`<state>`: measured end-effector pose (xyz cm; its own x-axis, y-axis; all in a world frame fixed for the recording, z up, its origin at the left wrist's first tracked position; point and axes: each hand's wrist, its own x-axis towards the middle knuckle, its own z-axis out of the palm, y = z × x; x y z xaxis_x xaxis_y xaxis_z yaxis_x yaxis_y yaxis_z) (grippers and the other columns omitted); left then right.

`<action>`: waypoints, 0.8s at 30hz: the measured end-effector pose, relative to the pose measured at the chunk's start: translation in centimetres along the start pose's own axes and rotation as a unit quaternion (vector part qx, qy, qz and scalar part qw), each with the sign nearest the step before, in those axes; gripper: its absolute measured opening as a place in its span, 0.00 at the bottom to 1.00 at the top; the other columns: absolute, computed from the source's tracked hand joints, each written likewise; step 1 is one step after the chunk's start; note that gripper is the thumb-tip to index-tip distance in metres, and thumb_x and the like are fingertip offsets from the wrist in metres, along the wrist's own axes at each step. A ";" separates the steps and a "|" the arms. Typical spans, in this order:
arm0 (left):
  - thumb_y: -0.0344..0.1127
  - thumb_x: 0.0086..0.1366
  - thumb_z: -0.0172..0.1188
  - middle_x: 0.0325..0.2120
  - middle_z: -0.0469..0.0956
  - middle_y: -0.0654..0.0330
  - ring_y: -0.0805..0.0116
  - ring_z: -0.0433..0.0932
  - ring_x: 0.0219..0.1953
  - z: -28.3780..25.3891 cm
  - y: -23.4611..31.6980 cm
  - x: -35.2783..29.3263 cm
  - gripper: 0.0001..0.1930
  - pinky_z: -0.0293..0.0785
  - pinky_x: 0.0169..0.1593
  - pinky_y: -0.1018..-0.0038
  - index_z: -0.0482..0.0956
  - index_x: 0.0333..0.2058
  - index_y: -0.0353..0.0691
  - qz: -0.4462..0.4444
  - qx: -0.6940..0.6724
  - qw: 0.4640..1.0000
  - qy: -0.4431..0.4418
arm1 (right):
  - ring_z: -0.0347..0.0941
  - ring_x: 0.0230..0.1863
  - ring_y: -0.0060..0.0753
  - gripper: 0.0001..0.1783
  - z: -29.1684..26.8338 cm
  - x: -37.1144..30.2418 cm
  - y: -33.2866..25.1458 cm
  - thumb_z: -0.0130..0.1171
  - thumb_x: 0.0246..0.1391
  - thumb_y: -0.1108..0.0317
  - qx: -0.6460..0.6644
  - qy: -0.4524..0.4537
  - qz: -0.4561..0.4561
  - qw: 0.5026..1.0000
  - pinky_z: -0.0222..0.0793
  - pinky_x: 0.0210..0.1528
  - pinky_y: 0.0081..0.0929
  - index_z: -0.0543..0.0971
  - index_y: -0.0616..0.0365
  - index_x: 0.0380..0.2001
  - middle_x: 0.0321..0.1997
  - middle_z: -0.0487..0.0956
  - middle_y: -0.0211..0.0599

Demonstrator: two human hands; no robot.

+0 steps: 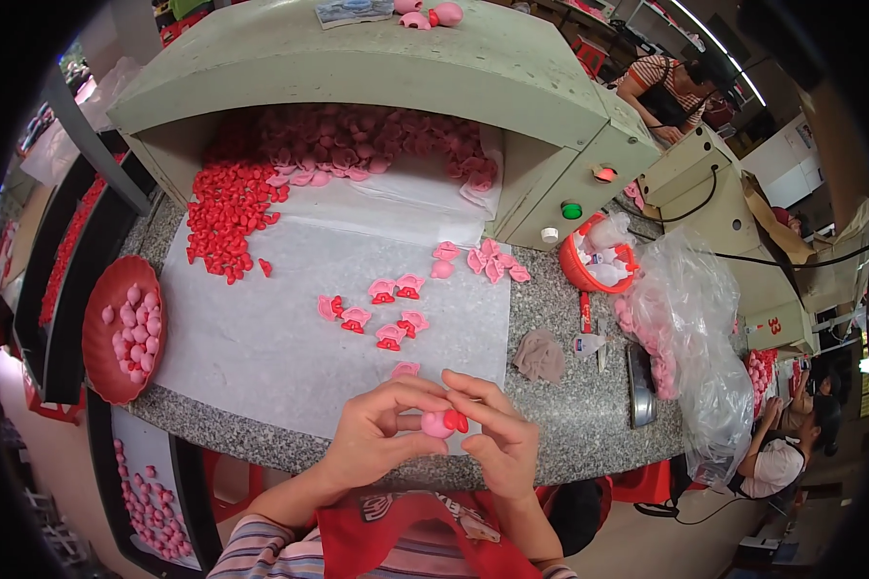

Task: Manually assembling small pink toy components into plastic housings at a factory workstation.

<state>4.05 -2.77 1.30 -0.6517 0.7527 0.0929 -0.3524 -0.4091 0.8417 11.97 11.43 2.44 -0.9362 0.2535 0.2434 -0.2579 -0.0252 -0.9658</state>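
Observation:
Near the table's front edge my left hand (381,429) is closed round a small pink rounded piece (436,425). A small red two-lobed piece (457,421) sits against its right side, pinched by the fingers of my right hand (502,439). The two pieces touch; the fingers hide whether they are joined. Just beyond my hands lies a pink piece (406,369), partly covered by my left hand. Farther off, several pink wing-shaped pieces with red parts (389,337) rest on the white paper sheet (261,357). More pink pieces (492,261) lie at the sheet's right.
A pale green metal housing (357,72) arches over heaps of red pieces (227,217) and pink pieces (357,140). At left stands a red dish (97,333) of pink balls. On the right are an orange basket (574,270), a cloth (539,355), a phone (640,386) and a plastic bag (695,328).

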 end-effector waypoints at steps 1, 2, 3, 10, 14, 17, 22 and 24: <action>0.15 0.46 0.59 0.42 0.65 0.56 0.67 0.69 0.45 0.1 0.1 -0.1 0.21 0.73 0.47 0.72 0.71 0.41 0.33 0.001 0.000 1.000 0.001 | 0.66 0.49 0.40 0.20 0.1 -0.1 0.0 0.61 0.40 0.73 0.000 -0.001 0.000 1.000 0.60 0.51 0.31 0.75 0.63 0.41 0.47 0.69 0.51; 0.16 0.46 0.59 0.42 0.65 0.56 0.67 0.69 0.44 0.3 0.2 -0.2 0.20 0.73 0.47 0.72 0.71 0.41 0.33 0.000 0.016 1.000 0.011 | 0.65 0.50 0.41 0.19 0.2 -0.3 0.0 0.60 0.41 0.73 -0.044 0.008 -0.001 0.999 0.60 0.51 0.31 0.75 0.63 0.41 0.48 0.69 0.52; 0.16 0.47 0.59 0.43 0.66 0.55 0.67 0.69 0.44 0.4 0.3 -0.2 0.19 0.72 0.48 0.72 0.71 0.40 0.33 -0.002 0.031 0.999 0.020 | 0.65 0.50 0.42 0.19 0.2 -0.5 0.1 0.59 0.42 0.74 -0.090 0.018 -0.002 0.996 0.60 0.51 0.31 0.74 0.62 0.42 0.49 0.68 0.53; 0.17 0.44 0.62 0.41 0.68 0.53 0.66 0.71 0.42 0.4 0.2 -0.6 0.21 0.72 0.46 0.73 0.72 0.40 0.32 0.091 0.246 0.965 0.000 | 0.65 0.50 0.43 0.19 -0.2 -0.8 1.0 0.59 0.41 0.74 -0.002 0.011 0.002 1.000 0.61 0.50 0.32 0.74 0.62 0.42 0.49 0.68 0.53; 0.19 0.41 0.65 0.38 0.71 0.53 0.67 0.72 0.39 0.4 0.4 -0.6 0.20 0.72 0.41 0.75 0.75 0.37 0.34 0.135 0.278 0.951 0.018 | 0.65 0.49 0.42 0.30 -0.4 -0.6 1.2 0.65 0.35 0.66 -0.057 -0.043 -0.076 0.995 0.62 0.48 0.31 0.71 0.61 0.46 0.51 0.68 0.49; 0.21 0.41 0.66 0.36 0.72 0.54 0.68 0.73 0.37 0.6 0.2 -0.6 0.17 0.72 0.37 0.76 0.77 0.34 0.34 0.162 0.278 0.947 0.016 | 0.65 0.49 0.44 0.38 0.8 0.0 0.3 0.69 0.29 0.61 -0.098 -0.038 -0.088 0.990 0.62 0.49 0.32 0.69 0.62 0.48 0.51 0.68 0.49; 0.22 0.42 0.65 0.34 0.74 0.54 0.68 0.74 0.34 0.7 -0.2 -0.8 0.14 0.71 0.35 0.77 0.78 0.32 0.35 0.189 0.284 0.939 0.037 | 0.67 0.48 0.44 0.40 1.3 0.4 0.7 0.70 0.26 0.59 -0.144 -0.057 -0.115 0.981 0.63 0.47 0.34 0.69 0.62 0.47 0.49 0.70 0.48; 0.23 0.43 0.64 0.34 0.74 0.54 0.68 0.74 0.34 0.7 -0.3 -0.8 0.13 0.70 0.34 0.77 0.78 0.32 0.34 0.212 0.301 0.929 0.039 | 0.69 0.47 0.42 0.39 1.2 0.4 0.6 0.70 0.26 0.60 -0.174 -0.068 -0.118 0.975 0.64 0.47 0.33 0.69 0.62 0.47 0.49 0.70 0.46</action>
<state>5.12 -2.88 1.29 -0.7005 0.5411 0.4652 0.3716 -0.2799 0.8852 11.20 10.38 2.07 -0.8900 0.0812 0.4486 -0.3948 0.3548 -0.8475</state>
